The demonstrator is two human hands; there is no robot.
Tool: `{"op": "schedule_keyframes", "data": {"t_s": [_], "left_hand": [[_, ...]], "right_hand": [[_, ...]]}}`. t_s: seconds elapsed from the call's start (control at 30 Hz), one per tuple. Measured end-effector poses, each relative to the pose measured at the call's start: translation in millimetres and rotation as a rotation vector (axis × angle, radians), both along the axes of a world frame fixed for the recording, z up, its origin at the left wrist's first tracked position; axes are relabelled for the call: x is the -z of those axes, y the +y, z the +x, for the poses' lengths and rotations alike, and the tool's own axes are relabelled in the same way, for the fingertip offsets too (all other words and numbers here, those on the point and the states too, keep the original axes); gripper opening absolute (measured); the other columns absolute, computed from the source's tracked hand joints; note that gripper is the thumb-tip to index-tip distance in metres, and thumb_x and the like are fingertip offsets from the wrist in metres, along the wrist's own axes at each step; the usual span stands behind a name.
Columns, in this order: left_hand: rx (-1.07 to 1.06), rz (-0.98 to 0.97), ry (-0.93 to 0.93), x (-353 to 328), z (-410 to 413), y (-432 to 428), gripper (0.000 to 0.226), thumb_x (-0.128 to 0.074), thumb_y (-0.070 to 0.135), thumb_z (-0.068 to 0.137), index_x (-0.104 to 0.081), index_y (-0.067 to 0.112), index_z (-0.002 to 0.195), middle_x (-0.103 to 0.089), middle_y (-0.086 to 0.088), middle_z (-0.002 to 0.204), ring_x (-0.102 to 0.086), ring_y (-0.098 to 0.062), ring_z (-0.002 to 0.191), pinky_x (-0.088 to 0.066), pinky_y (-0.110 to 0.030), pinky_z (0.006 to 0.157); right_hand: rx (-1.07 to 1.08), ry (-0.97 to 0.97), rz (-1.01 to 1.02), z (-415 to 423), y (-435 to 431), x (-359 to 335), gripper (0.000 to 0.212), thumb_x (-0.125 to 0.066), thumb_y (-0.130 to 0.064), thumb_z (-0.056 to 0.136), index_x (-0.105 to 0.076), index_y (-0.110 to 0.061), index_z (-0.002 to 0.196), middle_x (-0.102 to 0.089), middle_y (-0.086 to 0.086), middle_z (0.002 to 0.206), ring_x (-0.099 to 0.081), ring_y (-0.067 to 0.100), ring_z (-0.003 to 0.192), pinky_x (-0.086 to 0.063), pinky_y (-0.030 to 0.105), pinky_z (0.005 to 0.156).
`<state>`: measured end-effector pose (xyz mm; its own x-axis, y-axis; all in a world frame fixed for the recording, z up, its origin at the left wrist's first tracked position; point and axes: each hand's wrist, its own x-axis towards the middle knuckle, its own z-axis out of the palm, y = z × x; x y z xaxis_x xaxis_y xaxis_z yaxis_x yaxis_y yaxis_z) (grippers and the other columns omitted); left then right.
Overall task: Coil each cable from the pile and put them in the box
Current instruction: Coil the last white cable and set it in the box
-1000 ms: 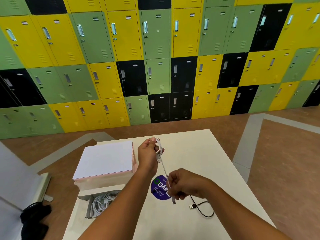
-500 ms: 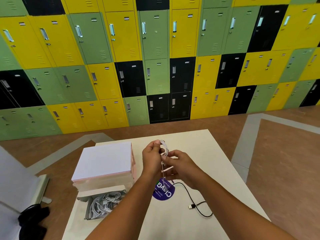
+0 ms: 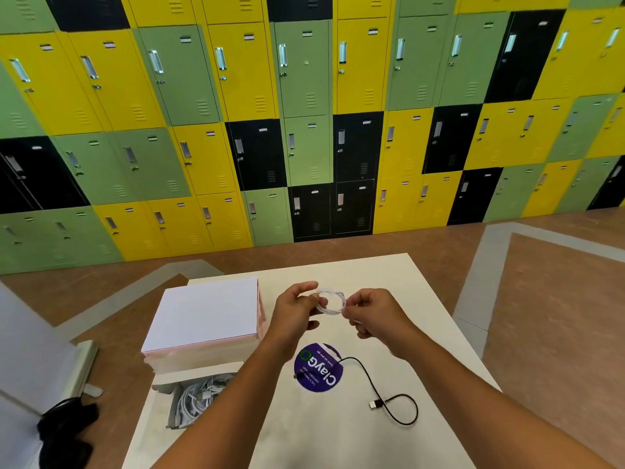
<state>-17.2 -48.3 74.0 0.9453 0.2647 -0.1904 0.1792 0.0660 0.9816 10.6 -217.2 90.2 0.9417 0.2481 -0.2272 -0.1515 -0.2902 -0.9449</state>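
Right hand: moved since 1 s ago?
Yes. The right hand went away from the person: it was beside the purple sticker, now it is past it, pinching the white cable coil held by the left hand.

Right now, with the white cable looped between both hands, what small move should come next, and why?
Probably release the right hand and let the left hand carry the white cable to the open box: the cable forms a loop pinched by both hands, and the box holds other coiled cables.

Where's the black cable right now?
In the head view, the black cable lies on the white table, right of the purple sticker, below the right hand.
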Motion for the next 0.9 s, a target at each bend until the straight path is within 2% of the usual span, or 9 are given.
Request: {"op": "schedule_keyframes", "data": {"t_s": [0.13, 0.23, 0.3, 0.47, 0.6, 0.77, 0.9], "left_hand": [[0.187, 0.35, -0.055, -4, -1, 2, 0.017, -0.056, 0.027, 0.102, -0.066, 0.024, 0.116, -0.07, 0.0, 0.097, -0.067, -0.016, 0.091, -0.053, -0.024, 0.067], [0.358, 0.466, -0.014, -2, -1, 1, 0.025, -0.048, 0.024, 0.106, -0.072, 0.016, 0.106, -0.07, -0.001, 0.085, -0.067, -0.016, 0.077, -0.056, -0.025, 0.06], [0.359, 0.456, 0.015, -1, 0, -1, 0.027, -0.046, 0.018, 0.106, -0.072, 0.011, 0.103, -0.065, -0.004, 0.078, -0.065, -0.017, 0.071, -0.058, -0.027, 0.059], [0.323, 0.424, 0.06, 3, 0, -6, 0.032, -0.039, 0.013, 0.107, -0.07, 0.009, 0.1, -0.057, -0.008, 0.078, -0.058, -0.02, 0.069, -0.056, -0.025, 0.057], [0.272, 0.42, 0.091, 7, -1, -6, 0.032, -0.037, 0.015, 0.106, -0.067, 0.008, 0.1, -0.055, -0.007, 0.078, -0.054, -0.015, 0.065, -0.05, -0.021, 0.052], [0.26, 0.355, 0.089, 11, -3, -3, 0.027, -0.044, 0.018, 0.105, -0.069, 0.007, 0.102, -0.055, 0.0, 0.071, -0.055, -0.013, 0.062, -0.056, -0.027, 0.06], [0.159, 0.135, 0.118, 11, -4, 2, 0.033, -0.042, 0.017, 0.107, -0.071, 0.004, 0.099, -0.043, -0.002, 0.063, -0.044, -0.014, 0.057, -0.052, -0.03, 0.061]], "right_hand": [[-0.126, -0.03, -0.223, 3, -5, 0, 0.001, -0.07, -0.009, 0.085, -0.071, -0.01, 0.085, -0.067, 0.005, 0.071, -0.058, 0.015, 0.06, -0.05, 0.027, 0.057], [-0.167, -0.025, -0.266, 4, -6, -1, 0.005, -0.068, -0.009, 0.084, -0.073, -0.008, 0.085, -0.067, 0.006, 0.071, -0.057, 0.016, 0.061, -0.05, 0.028, 0.058], [-0.172, -0.034, -0.289, 4, -7, -2, 0.007, -0.067, -0.01, 0.085, -0.074, -0.009, 0.084, -0.067, 0.006, 0.072, -0.058, 0.017, 0.064, -0.051, 0.027, 0.058], [-0.155, -0.086, -0.282, 2, -9, -1, 0.006, -0.069, -0.014, 0.087, -0.075, -0.012, 0.087, -0.066, 0.003, 0.074, -0.059, 0.016, 0.065, -0.052, 0.026, 0.058], [-0.104, -0.185, -0.277, 5, -9, 1, 0.015, -0.078, -0.018, 0.082, -0.07, -0.023, 0.094, -0.067, 0.005, 0.076, -0.062, 0.017, 0.066, -0.057, 0.04, 0.065], [-0.138, -0.248, -0.204, 6, -8, -2, 0.019, -0.073, -0.008, 0.086, -0.069, -0.023, 0.098, -0.072, 0.005, 0.078, -0.067, 0.02, 0.072, -0.054, 0.032, 0.066], [-0.141, -0.231, -0.156, 9, -12, -2, 0.024, -0.07, -0.001, 0.087, -0.072, -0.018, 0.104, -0.069, 0.001, 0.079, -0.062, 0.011, 0.07, -0.052, 0.028, 0.067]]}}
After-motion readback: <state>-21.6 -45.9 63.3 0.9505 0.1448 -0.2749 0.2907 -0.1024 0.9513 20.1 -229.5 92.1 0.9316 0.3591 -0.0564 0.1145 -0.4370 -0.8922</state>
